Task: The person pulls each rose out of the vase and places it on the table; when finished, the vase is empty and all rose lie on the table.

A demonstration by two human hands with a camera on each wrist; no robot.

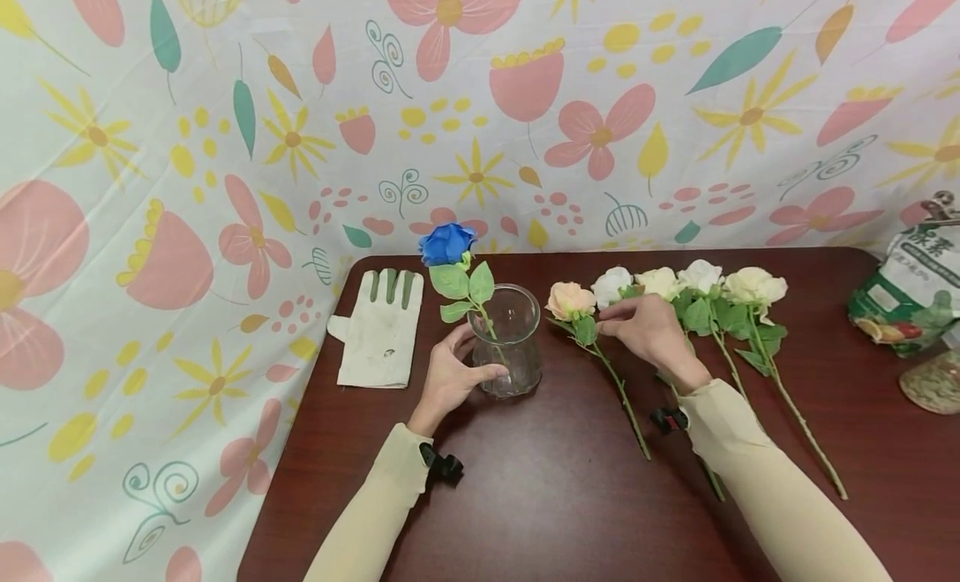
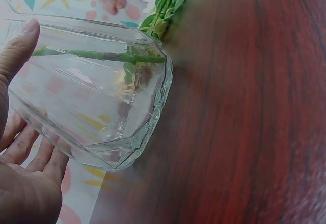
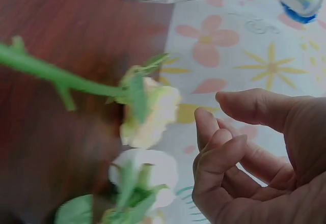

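My left hand (image 1: 448,380) grips the side of a clear glass vase (image 1: 521,365). A blue rose (image 1: 447,243) leans in the vase toward the left, its green stem (image 2: 94,54) reaching down to the base in the left wrist view. My right hand (image 1: 648,328) is over the row of flowers, close beside a peach rose (image 1: 572,300) that lies on the table. In the right wrist view its thumb and forefinger are apart, the fingers are bent loosely, and nothing is between them. The peach rose (image 3: 151,113) appears just past the fingertips there.
White roses (image 1: 701,277) and cream roses (image 1: 756,288) lie to the right, stems toward me. A work glove (image 1: 381,336) lies left of the vase. At the far right stand a green and white bag (image 1: 911,286) and a jar (image 1: 932,383). A flowered cloth (image 1: 480,115) hangs behind the table.
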